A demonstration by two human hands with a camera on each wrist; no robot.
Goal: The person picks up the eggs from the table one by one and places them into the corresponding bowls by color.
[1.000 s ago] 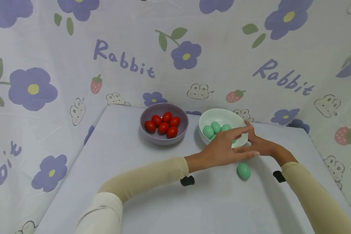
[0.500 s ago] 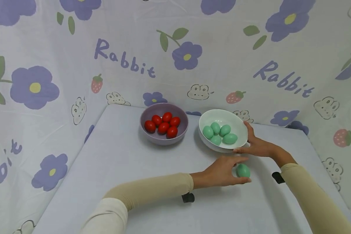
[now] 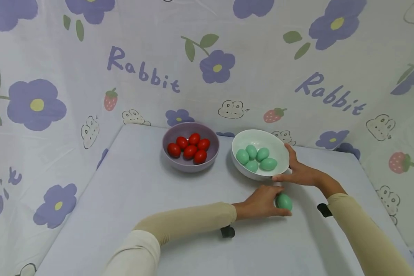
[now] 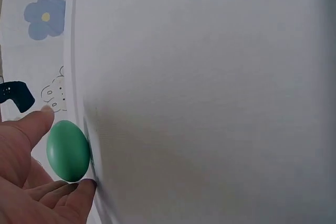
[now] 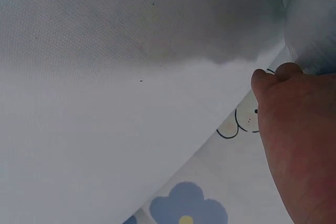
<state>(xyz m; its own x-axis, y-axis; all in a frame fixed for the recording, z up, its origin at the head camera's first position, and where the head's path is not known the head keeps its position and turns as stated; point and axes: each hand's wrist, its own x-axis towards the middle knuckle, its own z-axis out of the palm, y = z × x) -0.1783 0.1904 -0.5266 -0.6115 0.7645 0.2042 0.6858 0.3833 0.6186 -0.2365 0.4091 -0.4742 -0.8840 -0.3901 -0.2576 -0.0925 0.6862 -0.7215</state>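
A green egg (image 3: 284,202) lies on the table in front of the white bowl (image 3: 241,168). My left hand (image 3: 261,202) is around this egg, thumb on the near side and fingers on the far side. In the left wrist view a small gap shows between the thumb and the egg (image 4: 68,150), while the fingers are close below it. My right hand (image 3: 301,173) grips the right side of the white bowl, which holds several green eggs (image 3: 263,154). The right wrist view shows part of the right hand (image 5: 299,135) by the bowl's dim side.
To the left of the white bowl stands a purple bowl (image 3: 207,163) with several red eggs (image 3: 190,151) in it. A cloth printed with flowers and rabbits (image 3: 151,34) hangs behind the white table (image 3: 131,184).
My left hand has come from over the white bowl down toward me and around the green egg on the table. My right hand has stayed at the bowl.
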